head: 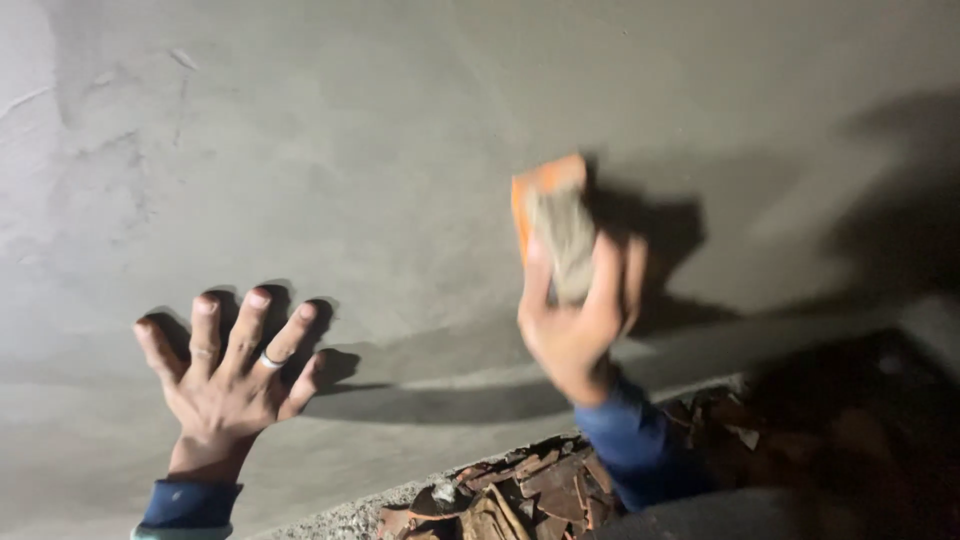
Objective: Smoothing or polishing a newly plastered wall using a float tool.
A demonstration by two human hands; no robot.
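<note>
Against grey plastered wall (pixel 400 130): left hand (pixel 225 375) flat, 5 fingers spread wide, gripping nothing, bracing on wet surface. Right hand (pixel 575 325) closed around orange float (pixel 553 225), blurred, pressed to plaster. Broken bricks (pixel 520 490) heaped along base. Step judged: smoothing plaster. Next pass needs float face flat, pressure even.

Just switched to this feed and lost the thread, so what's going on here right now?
A person is working at a grey plastered wall. Their left hand is spread flat against the plaster, fingers apart, with a ring on one. Their right hand grips an orange float caked with grey plaster and holds it against the wall; the hand is blurred. Below the wall's lower edge lies a pile of broken reddish tile pieces. Both sleeves are blue.
</note>
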